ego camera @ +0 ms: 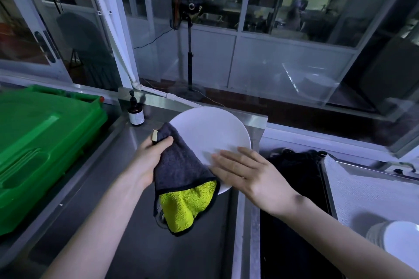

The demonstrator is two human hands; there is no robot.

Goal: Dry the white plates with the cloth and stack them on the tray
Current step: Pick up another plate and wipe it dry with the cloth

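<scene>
a white plate [210, 131] is held up, tilted, over a steel sink [127, 251], near the middle of the view. a cloth [179, 165], grey on one side and yellow-green on the other, is draped over the plate's left and lower edge, and its loose corner hangs down below the plate.

the left hand [152, 161] grips the cloth and the plate's left rim together, thumb curled over the grey fabric and the other fingers hidden behind it. the right hand [247, 172] lies flat on the plate's lower right face, fingers straight and close together, gripping nothing. its fingertips touch the bare white surface just beside the cloth.

at the lower right edge of the view, a stack of plates [399, 240] sits on a pale tray [362, 188], well apart from the held plate. between the sink and the tray is a dark, shadowed space whose contents cannot be made out.

to the left of the sink lies a big green crate [45, 142]. a brown pump bottle [135, 113] stands upright at the sink's back corner, near the plate's upper left. behind the glass wall at the back stands a pedestal fan [181, 0].
</scene>
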